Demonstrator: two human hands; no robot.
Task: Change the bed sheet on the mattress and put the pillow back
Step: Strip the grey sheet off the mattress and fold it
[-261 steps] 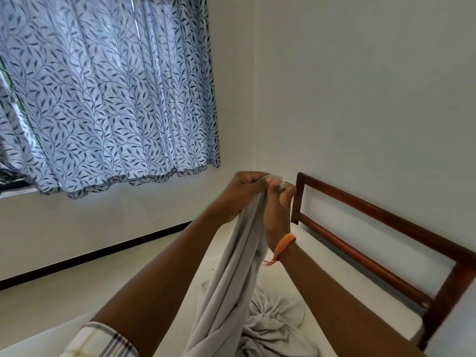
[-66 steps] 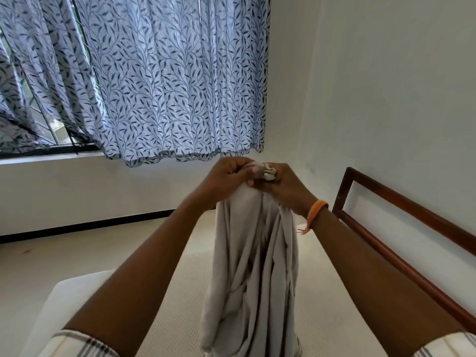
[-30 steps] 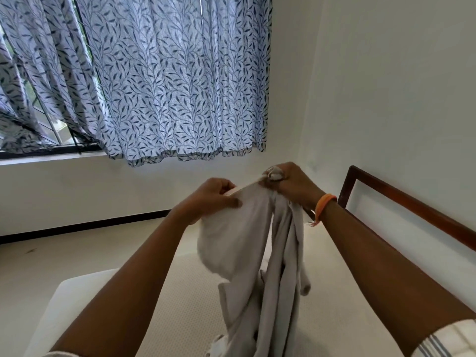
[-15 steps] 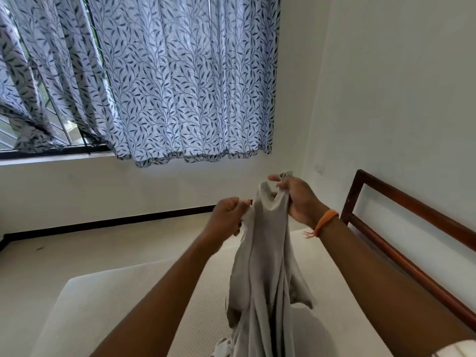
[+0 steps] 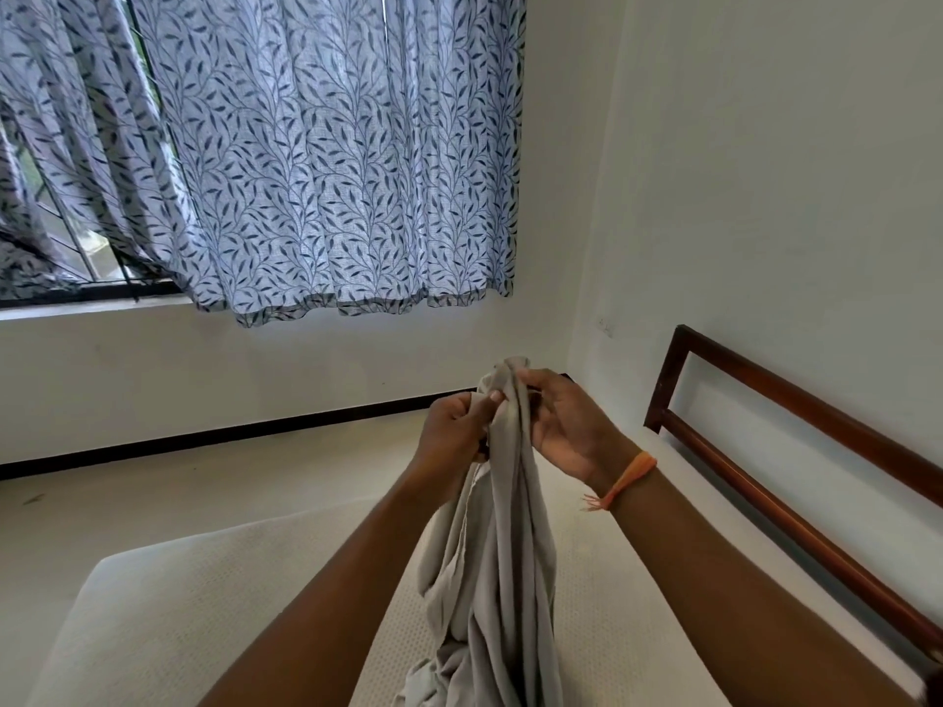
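Note:
A pale grey bed sheet (image 5: 497,579) hangs bunched in long folds above the bare white mattress (image 5: 204,604). My left hand (image 5: 454,431) pinches the sheet near its top from the left side. My right hand (image 5: 566,426), with an orange band on the wrist, grips the same bunched top edge from the right. Both hands are held up in front of me, close together, over the middle of the mattress. The sheet's lower end runs out of the frame at the bottom. No pillow is in view.
A dark wooden headboard rail (image 5: 796,482) runs along the white wall on the right. A leaf-patterned blue curtain (image 5: 316,155) covers the window on the far wall. Pale floor (image 5: 178,477) lies between the mattress and that wall.
My hands have come back together on the sheet's top after my left hand had pulled a fold out to the left. They sit slightly lower now.

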